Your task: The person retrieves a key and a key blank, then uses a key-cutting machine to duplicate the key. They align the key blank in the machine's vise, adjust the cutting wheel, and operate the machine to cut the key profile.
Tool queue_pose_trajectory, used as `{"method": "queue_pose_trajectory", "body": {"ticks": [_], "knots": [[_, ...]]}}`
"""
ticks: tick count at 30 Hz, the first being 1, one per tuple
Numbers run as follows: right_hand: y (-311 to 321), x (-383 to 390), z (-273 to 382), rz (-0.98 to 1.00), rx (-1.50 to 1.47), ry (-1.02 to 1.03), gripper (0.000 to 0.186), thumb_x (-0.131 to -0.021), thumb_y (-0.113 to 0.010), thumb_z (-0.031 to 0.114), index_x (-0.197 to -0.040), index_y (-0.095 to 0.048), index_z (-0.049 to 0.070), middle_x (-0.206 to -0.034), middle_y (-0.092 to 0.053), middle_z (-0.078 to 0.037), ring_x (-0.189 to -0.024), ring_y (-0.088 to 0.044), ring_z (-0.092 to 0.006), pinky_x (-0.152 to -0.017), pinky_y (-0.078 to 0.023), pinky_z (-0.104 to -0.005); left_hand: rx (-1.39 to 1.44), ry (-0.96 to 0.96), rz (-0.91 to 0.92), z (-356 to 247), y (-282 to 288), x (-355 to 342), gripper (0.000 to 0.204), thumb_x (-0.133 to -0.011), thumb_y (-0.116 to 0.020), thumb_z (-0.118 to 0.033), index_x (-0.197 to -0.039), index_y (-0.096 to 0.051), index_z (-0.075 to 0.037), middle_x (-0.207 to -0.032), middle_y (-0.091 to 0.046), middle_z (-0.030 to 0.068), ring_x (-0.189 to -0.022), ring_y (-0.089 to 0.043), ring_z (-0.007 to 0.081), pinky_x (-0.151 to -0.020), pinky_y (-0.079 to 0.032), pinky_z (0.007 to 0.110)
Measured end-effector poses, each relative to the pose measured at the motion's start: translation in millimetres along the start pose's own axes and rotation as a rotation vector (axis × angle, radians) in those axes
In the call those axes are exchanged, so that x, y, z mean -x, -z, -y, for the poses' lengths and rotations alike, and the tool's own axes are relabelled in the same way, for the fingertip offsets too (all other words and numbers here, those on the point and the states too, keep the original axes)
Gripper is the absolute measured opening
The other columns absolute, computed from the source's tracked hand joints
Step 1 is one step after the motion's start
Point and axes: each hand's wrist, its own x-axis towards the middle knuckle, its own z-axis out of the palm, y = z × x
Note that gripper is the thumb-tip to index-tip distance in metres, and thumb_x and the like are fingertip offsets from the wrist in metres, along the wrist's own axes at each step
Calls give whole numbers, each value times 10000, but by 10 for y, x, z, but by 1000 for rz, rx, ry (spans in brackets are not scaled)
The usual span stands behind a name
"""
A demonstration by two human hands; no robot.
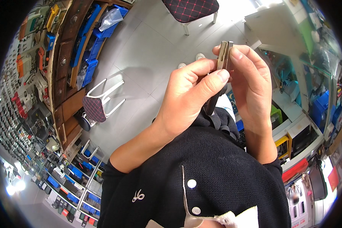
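My left hand (186, 91) and my right hand (252, 78) are raised together in front of my body, fingers closed on a small narrow metal piece (223, 53) with a slot along it and a darker edge on its right side. My left thumb presses its lower part and my right fingertips pinch its upper right. A long dark object (211, 104) shows below the fingers; I cannot make out whether it joins the metal piece.
Wooden shelving (66, 72) with blue bins (90, 68) runs along the left. A checked stool (95, 110) is beside it, another checked seat (190, 7) at the top. A glass cabinet (311, 95) stands right. The grey tiled floor (138, 53) spreads around my feet.
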Motion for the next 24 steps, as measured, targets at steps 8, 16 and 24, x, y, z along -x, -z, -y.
{"method": "queue_pose_trajectory", "body": {"ticks": [8,16,24], "knots": [[9,-3,-13,-37,-48,-2,138,-853,-579,105,-910,-618,-14,-789,-627,-55,-670,-538,-77,-600,-417,-219,-115,7,38,-6,48,-9,317,-887,-495,-223,-1048,-556,43,-906,-580,65,-719,-517,69,-603,-434,206],[66,-4,-1,49,64,-26,180,-882,-523,176,-936,-597,20,-940,-636,-90,-811,-597,-115,-769,-459,-273,-132,25,32,-9,61,-1,333,-885,-500,-239,-1056,-557,41,-901,-581,66,-710,-514,72,-596,-426,201],[-2,9,-11,-24,-16,-1,130,-840,-596,95,-913,-617,-10,-804,-629,-50,-713,-561,-80,-649,-434,-220,13,0,-29,1,-11,-5,224,-819,-630,-147,-943,-601,38,-695,-498,-46,-619,-421,9,-534,-344,166]]}}
